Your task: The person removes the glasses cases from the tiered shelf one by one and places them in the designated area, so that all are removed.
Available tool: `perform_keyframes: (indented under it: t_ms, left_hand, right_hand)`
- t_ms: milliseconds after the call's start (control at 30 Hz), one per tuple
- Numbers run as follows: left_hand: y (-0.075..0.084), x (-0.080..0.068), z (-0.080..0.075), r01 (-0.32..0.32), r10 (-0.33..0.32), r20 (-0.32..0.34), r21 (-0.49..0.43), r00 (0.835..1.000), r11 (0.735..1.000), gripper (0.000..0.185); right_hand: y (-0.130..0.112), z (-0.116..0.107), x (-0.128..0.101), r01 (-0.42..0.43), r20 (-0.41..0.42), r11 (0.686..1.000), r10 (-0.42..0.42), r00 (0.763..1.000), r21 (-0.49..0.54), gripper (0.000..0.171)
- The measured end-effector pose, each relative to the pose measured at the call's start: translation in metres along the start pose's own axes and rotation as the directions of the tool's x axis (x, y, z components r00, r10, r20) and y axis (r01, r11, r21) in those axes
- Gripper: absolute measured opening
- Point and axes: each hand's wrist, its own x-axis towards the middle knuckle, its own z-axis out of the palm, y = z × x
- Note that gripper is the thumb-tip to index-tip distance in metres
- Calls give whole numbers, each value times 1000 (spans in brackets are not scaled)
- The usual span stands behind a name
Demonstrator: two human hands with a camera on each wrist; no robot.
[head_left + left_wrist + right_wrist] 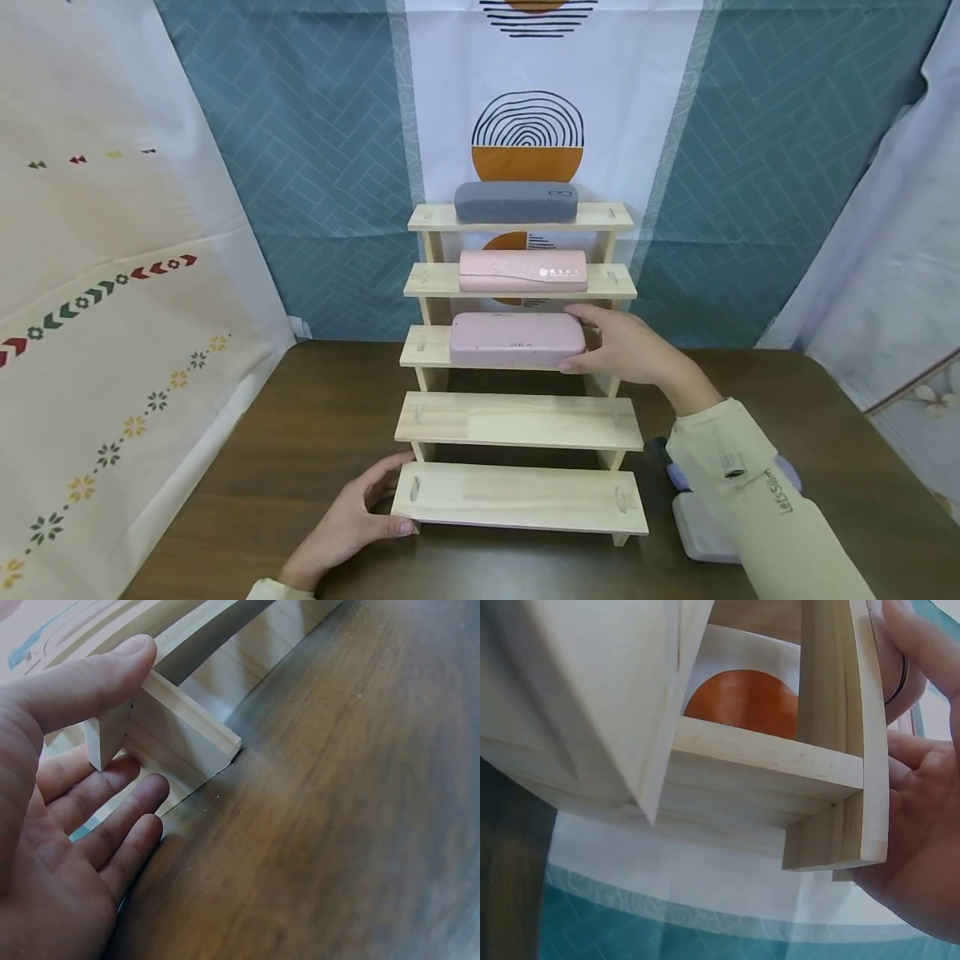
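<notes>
Case in pale lilac [517,339] lies lengthwise on the middle tier of a stepped wooden rack [517,498], its right end pinched by the right hand [633,346], with the thumb at the front and fingers at the far edge. Well apart from it, the left hand [356,521] holds the left end of the rack's lowest board, thumb by the front corner and fingers curled behind. The case looks light and stiff-shelled, with rounded, smooth sides that may slip a little under dry fingertips; the short end gives a firm pinch, though a grip nearer mid-length would probably tip it less. It seems sturdy rather than fragile. The rack looks light enough to shift on the worktop [322,417] if nudged, so its end panel is a sensible place to steady. Hard to make out: the fingertips behind the case, whatever it may contain, and how the right hand meets it in the right wrist view, where boards block most of the contact. On the right, the sleeve [757,500] partly covers a whitish case [701,529], a lavender item [789,473] and a dark object [660,450], too hidden to identify.
</notes>
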Motion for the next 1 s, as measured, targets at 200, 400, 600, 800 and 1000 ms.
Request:
perform_keyframes:
  t_ms: [200, 400, 600, 800, 1000]
  left_hand:
    - [-1, 3, 0, 14, -14, 4, 11, 1000, 1000, 78]
    - [-4, -1, 0, -13, 13, 10, -14, 1000, 1000, 78]
    - [-3, -1, 1, -10, 10, 4, -13, 1000, 1000, 77]
    - [0, -1, 2, 1, -1, 10, 7, 1000, 1000, 78]
    - [2, -2, 0, 2, -2, 2, 4, 1000, 1000, 77]
  right_hand:
    - [7, -2, -10, 5, -16, 990, -2, 1000, 139, 73]
    - [11, -1, -26, 51, -92, 936, -20, 996, 348, 68]
    - [13, 1, -47, 76, -168, 785, 35, 985, 614, 70]
    - [24, 5, -68, 131, -226, 679, 53, 973, 722, 64]
    - [41, 5, -78, 247, -286, 563, -21, 958, 788, 62]
